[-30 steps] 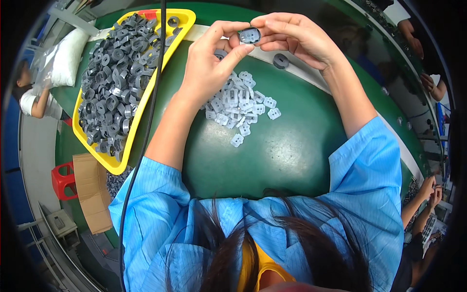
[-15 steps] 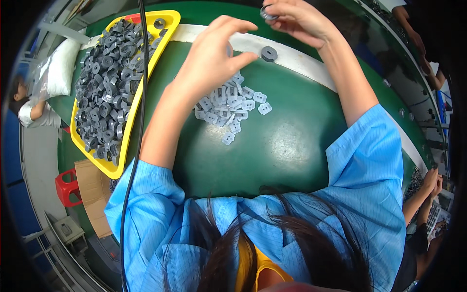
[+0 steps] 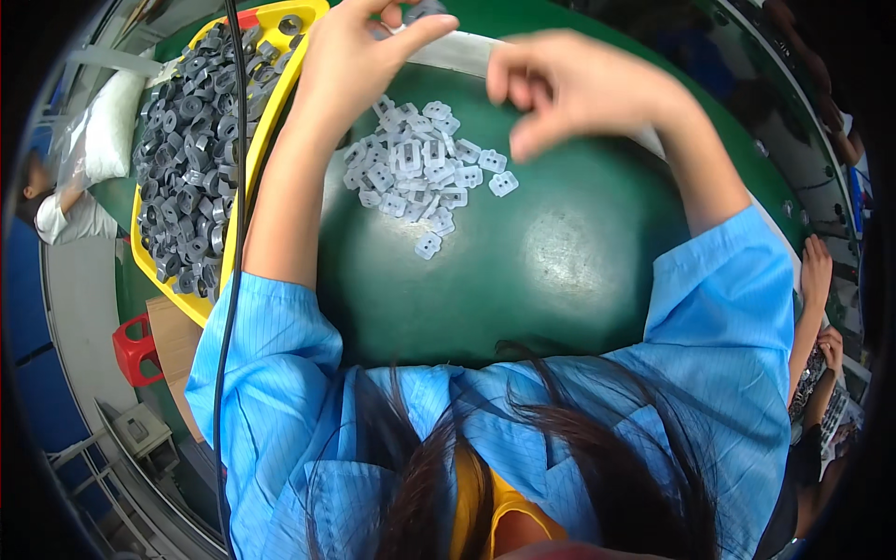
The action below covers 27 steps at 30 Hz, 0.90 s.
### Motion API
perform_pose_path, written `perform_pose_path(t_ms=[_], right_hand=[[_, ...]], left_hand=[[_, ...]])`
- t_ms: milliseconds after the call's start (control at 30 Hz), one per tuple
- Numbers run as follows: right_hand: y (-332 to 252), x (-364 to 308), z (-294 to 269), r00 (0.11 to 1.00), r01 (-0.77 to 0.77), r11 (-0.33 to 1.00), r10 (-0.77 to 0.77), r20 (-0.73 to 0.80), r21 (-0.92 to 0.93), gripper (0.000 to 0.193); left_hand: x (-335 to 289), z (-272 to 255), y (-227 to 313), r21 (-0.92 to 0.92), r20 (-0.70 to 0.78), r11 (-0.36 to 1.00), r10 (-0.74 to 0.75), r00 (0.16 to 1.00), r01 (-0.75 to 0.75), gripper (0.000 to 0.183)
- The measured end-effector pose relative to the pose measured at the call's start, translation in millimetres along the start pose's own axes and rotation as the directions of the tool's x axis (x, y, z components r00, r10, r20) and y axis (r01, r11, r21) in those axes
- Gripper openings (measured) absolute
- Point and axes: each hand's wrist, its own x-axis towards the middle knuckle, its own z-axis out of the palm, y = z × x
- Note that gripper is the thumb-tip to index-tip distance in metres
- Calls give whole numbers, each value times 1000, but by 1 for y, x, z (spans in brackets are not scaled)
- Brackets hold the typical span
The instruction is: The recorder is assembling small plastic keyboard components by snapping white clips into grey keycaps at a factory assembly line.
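So over on the far left there's a yellow tray (image 3: 245, 154) packed with dark grey ring-shaped parts (image 3: 187, 159), sitting on the green surface (image 3: 523, 271). A black cable (image 3: 235, 187) runs down across the tray's inner edge. Just right of that the left hand (image 3: 359, 51) is up near the top of the view, fingers stretched out and loosely together, and something small seems to be at the fingertips but it's cut off, so I can't tell if it's pinching anything. Right below it lies a heap of small pale flat pieces (image 3: 420, 173), spread loosely on the surface. Further right, the right hand (image 3: 574, 89) hovers above the surface, blurry, fingers curled in with nothing visible in them.
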Motion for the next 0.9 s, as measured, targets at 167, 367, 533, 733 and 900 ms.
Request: perform_pose_path(t_ms=[167, 367, 533, 733, 900], right_hand=[[-9, -11, 32, 988, 123, 986, -131, -75, -110, 39], [18, 19, 21, 938, 65, 998, -65, -341, -10, 33], [25, 18, 1, 932, 20, 994, 18, -362, 103, 20], [26, 22, 16, 892, 328, 875, -411, -189, -356, 23], [13, 17, 3, 965, 79, 991, -102, -240, -104, 13]], left_hand=[[-20, -22, -22, -474, 245, 840, -161, 956, 263, 28], [-96, -41, 17, -329, 783, 865, 27, 621, 378, 35], [-123, -28, 19, -207, 870, 857, -60, 490, 471, 27], [-96, -14, 16, -324, 740, 874, -4, 673, 362, 30], [-67, -33, 28, -347, 523, 908, -22, 852, 236, 42]])
